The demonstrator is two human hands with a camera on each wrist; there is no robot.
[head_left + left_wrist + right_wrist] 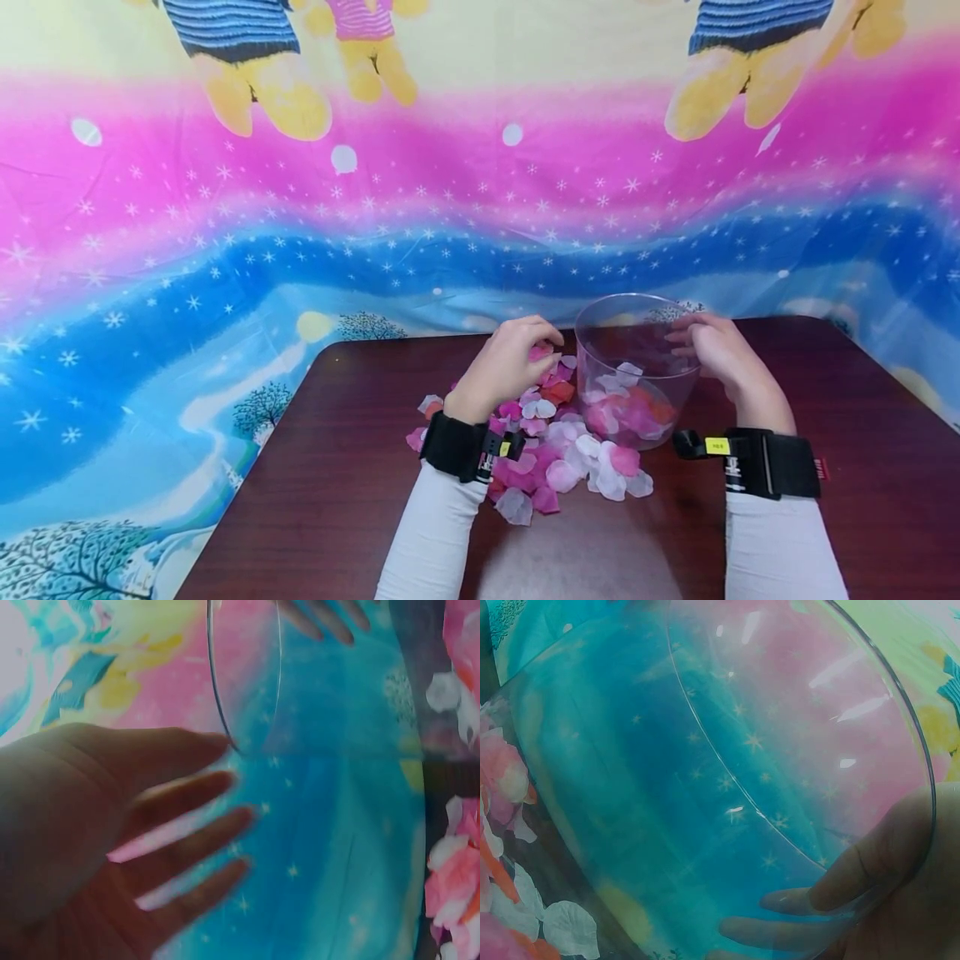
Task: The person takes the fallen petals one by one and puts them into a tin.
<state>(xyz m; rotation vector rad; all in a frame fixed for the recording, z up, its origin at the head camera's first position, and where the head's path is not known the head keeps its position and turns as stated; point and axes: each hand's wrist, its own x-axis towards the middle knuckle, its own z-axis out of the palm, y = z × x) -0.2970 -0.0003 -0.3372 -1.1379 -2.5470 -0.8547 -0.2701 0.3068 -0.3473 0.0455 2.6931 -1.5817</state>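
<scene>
A clear plastic bucket (637,375) stands upright on the table with pink, white and red petals (630,412) inside. To its left lies a loose heap of fabric-like petals (536,467). My left hand (510,358) hovers over the heap, left of the rim. Its fingers (195,840) are spread and loosely bent in the left wrist view, with nothing plainly held. My right hand (716,354) is at the bucket's right rim. Its loosely extended fingers (780,930) show through the clear wall; whether they are inside or behind it, I cannot tell.
The dark reddish-brown table (315,500) extends to both sides. Behind it hangs a colourful printed cloth (450,183) with snowflakes and cartoon figures. Black straps (453,446) with small cameras are on both wrists, over white sleeves (431,533).
</scene>
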